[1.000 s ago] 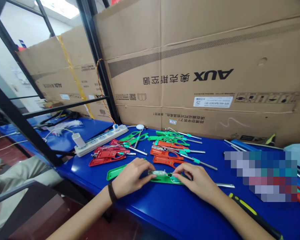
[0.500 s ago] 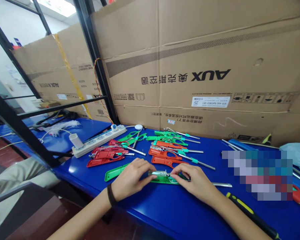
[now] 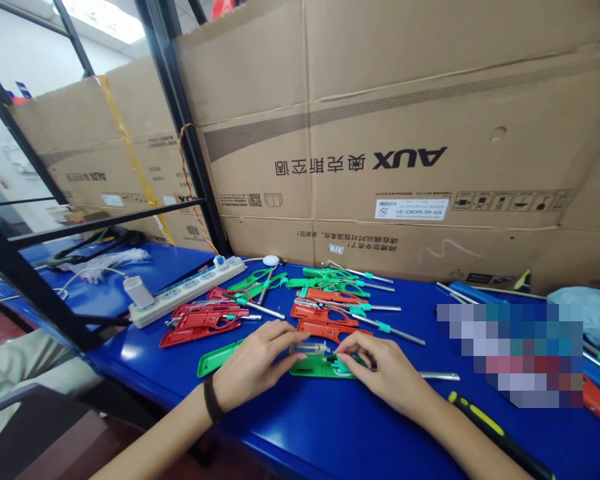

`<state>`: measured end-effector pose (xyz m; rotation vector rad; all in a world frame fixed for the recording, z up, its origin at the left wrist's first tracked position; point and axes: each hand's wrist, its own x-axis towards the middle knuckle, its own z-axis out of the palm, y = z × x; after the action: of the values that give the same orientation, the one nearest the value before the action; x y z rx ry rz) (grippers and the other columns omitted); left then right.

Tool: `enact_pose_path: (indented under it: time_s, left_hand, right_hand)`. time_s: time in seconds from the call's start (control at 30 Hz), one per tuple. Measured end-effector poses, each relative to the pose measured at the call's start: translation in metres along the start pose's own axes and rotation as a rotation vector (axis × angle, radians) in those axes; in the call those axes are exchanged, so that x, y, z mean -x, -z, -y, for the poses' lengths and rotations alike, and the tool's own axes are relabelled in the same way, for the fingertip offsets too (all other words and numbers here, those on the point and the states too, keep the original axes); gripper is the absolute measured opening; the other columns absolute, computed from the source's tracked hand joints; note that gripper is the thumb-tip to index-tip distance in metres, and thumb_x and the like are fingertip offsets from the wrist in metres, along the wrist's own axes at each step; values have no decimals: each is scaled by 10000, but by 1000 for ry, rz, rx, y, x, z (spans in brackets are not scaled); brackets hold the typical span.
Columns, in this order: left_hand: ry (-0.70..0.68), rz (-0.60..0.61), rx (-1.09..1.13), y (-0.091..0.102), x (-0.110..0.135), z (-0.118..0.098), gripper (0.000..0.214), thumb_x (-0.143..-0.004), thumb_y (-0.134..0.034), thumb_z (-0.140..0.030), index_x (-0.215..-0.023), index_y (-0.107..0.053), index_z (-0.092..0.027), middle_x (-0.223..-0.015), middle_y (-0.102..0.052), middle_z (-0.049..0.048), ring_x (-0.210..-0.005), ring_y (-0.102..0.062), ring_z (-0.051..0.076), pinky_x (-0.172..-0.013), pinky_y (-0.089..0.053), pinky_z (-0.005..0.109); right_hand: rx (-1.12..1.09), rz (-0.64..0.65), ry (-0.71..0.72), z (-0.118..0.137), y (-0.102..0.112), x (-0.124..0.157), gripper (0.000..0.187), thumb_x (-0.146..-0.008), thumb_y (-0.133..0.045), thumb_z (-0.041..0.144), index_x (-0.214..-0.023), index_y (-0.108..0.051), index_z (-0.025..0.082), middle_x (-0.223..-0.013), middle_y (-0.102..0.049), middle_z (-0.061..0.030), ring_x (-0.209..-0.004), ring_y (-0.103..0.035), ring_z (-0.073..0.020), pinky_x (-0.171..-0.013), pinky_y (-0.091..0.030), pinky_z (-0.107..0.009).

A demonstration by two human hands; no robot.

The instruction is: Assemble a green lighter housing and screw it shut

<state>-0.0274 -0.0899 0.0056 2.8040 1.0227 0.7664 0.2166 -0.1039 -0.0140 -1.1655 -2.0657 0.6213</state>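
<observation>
My left hand (image 3: 260, 359) pinches one end of a clear plastic lighter fuel tank (image 3: 311, 347) between thumb and fingers. The tank is held just above an opened green lighter casing (image 3: 307, 367) lying on the blue table. My right hand (image 3: 380, 365) is closed in a pinch at the casing's trigger end, by small green and white parts; what its fingertips grip is too small to make out. From beneath this hand a metal lighter tube (image 3: 441, 377) sticks out to the right. Another green casing half (image 3: 219, 359) lies partly behind my left hand.
Opened red lighters (image 3: 200, 320), orange lighters (image 3: 325, 313) and green lighters (image 3: 330, 283) lie behind my hands. A white power strip (image 3: 187, 293) is at the left, a black-and-yellow screwdriver (image 3: 485, 420) at the right. Cardboard (image 3: 360, 100) walls off the back.
The view has shifted slightly. The clear tank has risen a little off the green casing, and a small gap now shows between it and my right fingertips.
</observation>
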Motion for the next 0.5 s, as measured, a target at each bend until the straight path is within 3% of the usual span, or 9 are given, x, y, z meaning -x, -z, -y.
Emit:
enact_pose_path:
  time_s: [0.2, 0.5]
  left_hand:
    - [23, -24, 99, -3, -3, 0, 231, -914, -500, -212, -1112, -616, -236, -989, -637, 48, -880, -618, 156, -785, -515, 272]
    - [101, -175, 286, -14, -5, 2, 232, -887, -566, -310, -1090, -674, -279, -842, -666, 21, -694, -628, 119, -641, -500, 213]
  right_hand:
    - [30, -39, -2, 2, 2, 1, 148, -854, -543, 242, -906, -682, 238, -760, -680, 19, -559, -485, -117, -543, -381, -223]
    - [29, -36, 16, 1, 4, 0, 148, -830, -591, 261, -905, -716, 238, -771, -704, -4, -597, -584, -137, -576, -453, -239]
